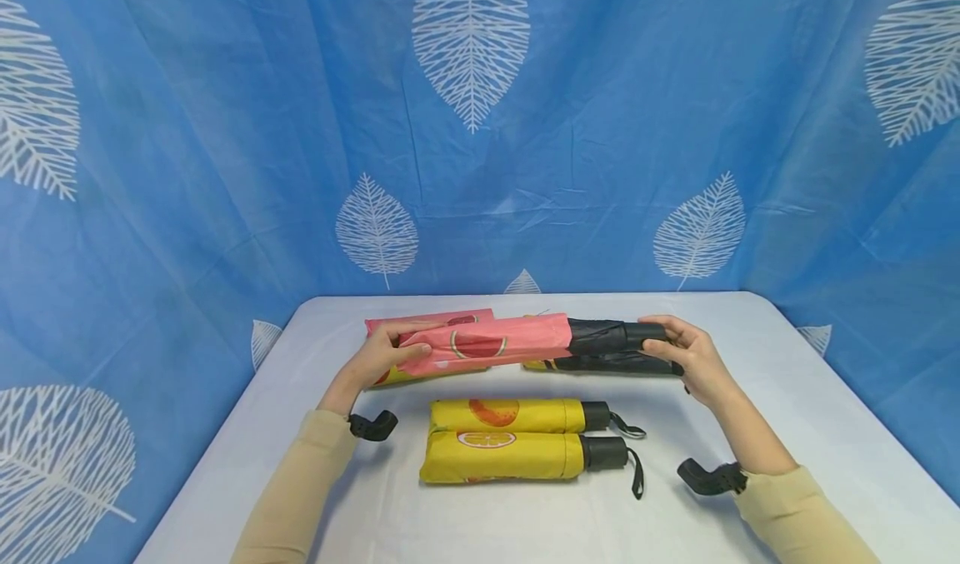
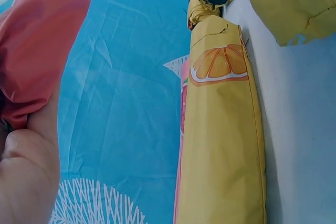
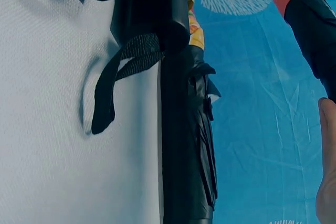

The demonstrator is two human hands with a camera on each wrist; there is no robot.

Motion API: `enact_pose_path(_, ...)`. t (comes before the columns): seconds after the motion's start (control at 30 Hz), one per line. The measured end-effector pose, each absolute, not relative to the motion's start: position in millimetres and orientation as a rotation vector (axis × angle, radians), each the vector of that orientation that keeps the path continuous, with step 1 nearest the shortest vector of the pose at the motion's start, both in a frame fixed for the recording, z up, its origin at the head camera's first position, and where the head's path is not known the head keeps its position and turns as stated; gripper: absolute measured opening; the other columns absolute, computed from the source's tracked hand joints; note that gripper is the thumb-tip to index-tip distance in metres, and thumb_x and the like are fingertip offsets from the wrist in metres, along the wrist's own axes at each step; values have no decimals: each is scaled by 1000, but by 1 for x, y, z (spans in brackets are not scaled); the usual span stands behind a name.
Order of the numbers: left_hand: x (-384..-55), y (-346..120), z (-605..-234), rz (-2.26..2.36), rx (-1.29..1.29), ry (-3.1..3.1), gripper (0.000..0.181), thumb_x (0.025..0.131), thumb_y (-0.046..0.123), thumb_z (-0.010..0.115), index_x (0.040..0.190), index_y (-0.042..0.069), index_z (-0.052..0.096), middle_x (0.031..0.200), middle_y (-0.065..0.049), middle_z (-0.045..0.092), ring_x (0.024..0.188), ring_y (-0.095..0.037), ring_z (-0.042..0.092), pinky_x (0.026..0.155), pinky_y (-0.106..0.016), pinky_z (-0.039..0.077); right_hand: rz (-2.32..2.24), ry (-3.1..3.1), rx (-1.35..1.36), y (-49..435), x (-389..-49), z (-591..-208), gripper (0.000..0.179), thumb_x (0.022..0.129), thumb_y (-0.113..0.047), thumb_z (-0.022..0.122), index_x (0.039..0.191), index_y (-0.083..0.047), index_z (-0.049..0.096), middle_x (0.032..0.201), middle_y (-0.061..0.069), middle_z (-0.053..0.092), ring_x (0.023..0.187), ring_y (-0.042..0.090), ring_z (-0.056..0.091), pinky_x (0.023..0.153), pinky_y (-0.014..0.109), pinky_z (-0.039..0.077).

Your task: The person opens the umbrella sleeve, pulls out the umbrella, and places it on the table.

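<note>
Over the far part of the table, both hands hold up a folded black umbrella (image 1: 596,337) partly inside a pink cover (image 1: 536,336) with a watermelon print. My left hand (image 1: 378,354) pinches the cover's left end between thumb and fingers. At the other end, my right hand (image 1: 693,362) grips the umbrella's black handle (image 1: 643,334). The left wrist view shows the pink cloth (image 2: 47,30) bunched at the hand; in the right wrist view the black umbrella (image 3: 315,30) sticks out of the cover. Most of the fingers are hidden in both wrist views.
Behind the raised umbrella lie another pink cover (image 1: 435,322), a yellow cover (image 2: 223,129) with an orange print and a black folded umbrella (image 3: 181,145). Nearer, two yellow-covered umbrellas (image 1: 525,414) lie side by side, wrist straps to the right. Blue leaf-print curtain (image 1: 480,214) surrounds the white table (image 1: 360,514).
</note>
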State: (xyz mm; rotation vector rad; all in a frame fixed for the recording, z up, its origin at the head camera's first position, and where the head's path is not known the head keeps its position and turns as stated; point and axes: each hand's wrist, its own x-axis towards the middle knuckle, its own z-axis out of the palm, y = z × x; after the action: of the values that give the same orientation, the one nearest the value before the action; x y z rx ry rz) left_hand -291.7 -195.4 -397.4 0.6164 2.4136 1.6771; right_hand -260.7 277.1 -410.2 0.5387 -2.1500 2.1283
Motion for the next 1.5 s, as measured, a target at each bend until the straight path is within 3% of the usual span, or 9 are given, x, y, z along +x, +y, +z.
enact_pose_path(0.13, -291, -197, -397, 1671, 565, 2428, 51, 84, 30, 72, 128, 7, 61, 91, -7, 59, 77, -23, 49, 59, -25, 45, 2116, -2154, 528, 280, -260, -410, 29, 90, 2, 59, 118, -6, 63, 99, -4, 65, 88, 10, 63, 77, 22, 50)
enact_pose_path(0.37, -291, -200, -397, 1674, 570, 2437, 48, 86, 29, 71, 128, 8, 60, 74, -8, 46, 70, -22, 44, 58, -32, 37, 2141, -2141, 525, 282, -260, -409, 30, 91, 3, 58, 117, -10, 64, 101, -5, 65, 90, 10, 63, 78, 23, 50)
enact_pose_path(0.5, -291, -202, -398, 1693, 620, 2418, 43, 88, 21, 68, 128, 6, 60, 70, -8, 44, 66, -20, 43, 56, -28, 36, 2149, -2135, 533, 283, -260, -410, 31, 90, 3, 58, 113, -16, 65, 101, -4, 65, 90, 10, 63, 78, 23, 51)
enact_pose_path(0.63, -290, -204, -399, 1703, 671, 2396, 42, 90, 19, 66, 129, 7, 59, 69, -8, 43, 65, -20, 42, 55, -25, 36, 2160, -2123, 547, 285, -258, -411, 30, 91, 4, 57, 116, -12, 64, 102, -3, 65, 90, 10, 63, 79, 24, 51)
enact_pose_path(1.03, -290, -212, -402, 1692, 674, 2434, 46, 89, 28, 66, 132, 13, 57, 69, -9, 41, 67, -23, 40, 56, -35, 34, 2170, -2082, 578, 295, -257, -414, 33, 90, 8, 55, 115, -12, 64, 100, -3, 66, 88, 10, 64, 77, 21, 50)
enact_pose_path(1.27, -286, -214, -398, 1687, 613, 2442, 44, 91, 23, 64, 133, 12, 56, 74, -9, 44, 70, -22, 44, 57, -25, 37, 2153, -2097, 546, 301, -256, -415, 33, 91, 8, 55, 115, -13, 64, 101, -3, 66, 90, 10, 63, 77, 22, 51)
enact_pose_path(1.5, -287, -220, -402, 1709, 605, 2446, 45, 91, 25, 65, 133, 13, 56, 72, -9, 42, 68, -22, 43, 55, -24, 36, 2162, -2078, 560, 307, -254, -415, 34, 91, 9, 53, 115, -13, 64, 101, -3, 66, 90, 10, 64, 77, 22, 51)
